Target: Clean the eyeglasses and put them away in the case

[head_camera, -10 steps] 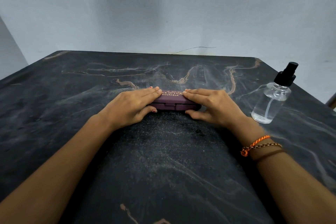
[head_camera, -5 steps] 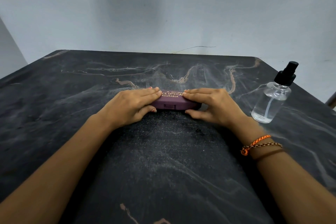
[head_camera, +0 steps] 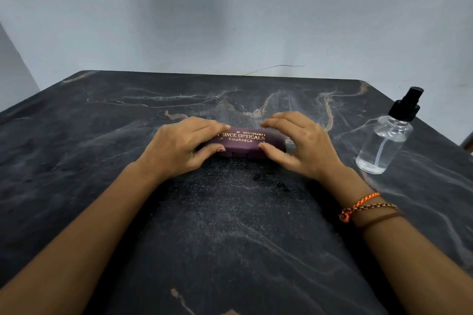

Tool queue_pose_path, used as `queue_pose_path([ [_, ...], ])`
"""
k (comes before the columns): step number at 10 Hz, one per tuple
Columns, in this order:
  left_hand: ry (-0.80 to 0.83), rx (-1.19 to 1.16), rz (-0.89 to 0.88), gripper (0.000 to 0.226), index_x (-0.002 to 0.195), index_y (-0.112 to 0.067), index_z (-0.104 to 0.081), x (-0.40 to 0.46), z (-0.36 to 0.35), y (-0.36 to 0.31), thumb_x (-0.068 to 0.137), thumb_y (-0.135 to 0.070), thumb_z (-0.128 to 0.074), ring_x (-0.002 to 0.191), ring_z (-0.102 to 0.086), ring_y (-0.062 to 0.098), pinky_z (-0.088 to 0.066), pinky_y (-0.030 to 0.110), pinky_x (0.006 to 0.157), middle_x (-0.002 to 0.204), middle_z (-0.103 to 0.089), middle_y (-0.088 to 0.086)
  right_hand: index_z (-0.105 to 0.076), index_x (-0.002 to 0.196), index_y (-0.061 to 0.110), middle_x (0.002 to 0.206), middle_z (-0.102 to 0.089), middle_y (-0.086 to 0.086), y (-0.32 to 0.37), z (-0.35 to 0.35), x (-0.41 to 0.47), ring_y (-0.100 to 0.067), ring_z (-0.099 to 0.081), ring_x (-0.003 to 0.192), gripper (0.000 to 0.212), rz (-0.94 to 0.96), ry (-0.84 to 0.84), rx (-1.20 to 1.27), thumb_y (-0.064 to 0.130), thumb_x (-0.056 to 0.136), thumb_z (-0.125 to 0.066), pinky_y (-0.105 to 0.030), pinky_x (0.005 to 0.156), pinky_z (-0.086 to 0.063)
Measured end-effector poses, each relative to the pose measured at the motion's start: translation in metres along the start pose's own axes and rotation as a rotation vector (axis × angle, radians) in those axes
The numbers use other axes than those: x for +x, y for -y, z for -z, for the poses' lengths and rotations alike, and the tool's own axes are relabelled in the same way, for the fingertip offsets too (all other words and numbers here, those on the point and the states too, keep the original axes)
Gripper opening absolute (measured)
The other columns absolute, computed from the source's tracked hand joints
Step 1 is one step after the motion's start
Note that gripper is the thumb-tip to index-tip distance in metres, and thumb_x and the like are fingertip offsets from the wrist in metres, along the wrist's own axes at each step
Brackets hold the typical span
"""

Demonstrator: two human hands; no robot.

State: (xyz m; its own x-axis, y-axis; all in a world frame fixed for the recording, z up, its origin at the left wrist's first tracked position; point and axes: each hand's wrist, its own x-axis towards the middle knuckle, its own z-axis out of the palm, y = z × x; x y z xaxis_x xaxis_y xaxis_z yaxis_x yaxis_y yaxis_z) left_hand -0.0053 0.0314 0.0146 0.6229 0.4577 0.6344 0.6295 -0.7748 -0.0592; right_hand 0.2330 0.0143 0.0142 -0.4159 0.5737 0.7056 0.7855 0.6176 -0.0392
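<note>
eyeglass case (head_camera: 244, 143), maroon with gold lettering on its lid, lies shut at the middle of the dark marbled bench (head_camera: 230, 225), its clasp facing the person. a second ago both hands lay flat over the two ends of the lid, pressing it; now the fingers have lifted and more of the lettering shows, which suggests the pressing is over, either the lid has just been snapped shut or the hands are shifting to prise it open. no eyeglasses are in view anywhere, so whether they sit inside the case cannot be told, and how far the task stands is unclear for the same reason. the left hand (head_camera: 179, 147) rests at the case's left end, palm down, its fingers arched over the lid's far edge and its thumb against the near edge: a narrow grip holding that end lightly. the right hand (head_camera: 300, 144) is raised a little more, its fingers curved and hovering above the right end, thumb tip touching the near front edge; its grip is loose and half open, not clamped. a clear spray bottle (head_camera: 384, 143) with a black pump stands upright well to the right, untouched. both forearms reach in from the near edge, converging on the case.
</note>
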Motion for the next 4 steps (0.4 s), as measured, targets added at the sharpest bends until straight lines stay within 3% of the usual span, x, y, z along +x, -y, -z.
queue_pose_path([
  [1, -0.100, 0.058, -0.006, 0.026, 0.101, -0.007, -0.068, 0.0003, -0.0017, -0.0010, 0.087, -0.025, -0.054, 0.082, -0.069, 0.020, -0.058, 0.032, 0.060, 0.092, -0.072, 0.005, -0.065, 0.102, 0.002, 0.099, -0.069, -0.015, 0.0012, -0.0001, 0.0010, -0.028, -0.065, 0.090, 0.037, -0.021, -0.092, -0.099, 0.031, 0.082, -0.054, -0.033, 0.076, -0.053],
  [3, -0.168, 0.148, 0.015, 0.029, 0.107, -0.008, -0.065, -0.0011, -0.0073, -0.0031, 0.087, -0.025, -0.055, 0.088, -0.067, 0.023, -0.055, 0.030, 0.068, 0.094, -0.071, 0.007, -0.053, 0.121, 0.001, 0.119, -0.060, -0.018, -0.0008, -0.0035, -0.0006, -0.031, -0.057, 0.108, 0.050, -0.148, -0.126, -0.152, 0.033, 0.084, -0.051, -0.035, 0.091, -0.042],
  [4, -0.206, 0.177, 0.024, 0.030, 0.109, -0.006, -0.064, 0.0008, -0.0091, -0.0084, 0.086, -0.023, -0.056, 0.096, -0.064, 0.029, -0.051, 0.042, 0.085, 0.098, -0.071, 0.010, -0.051, 0.124, 0.001, 0.121, -0.059, -0.018, 0.0027, -0.0037, 0.0009, -0.031, -0.056, 0.109, 0.052, -0.181, -0.145, -0.128, 0.033, 0.083, -0.052, -0.030, 0.093, -0.031],
])
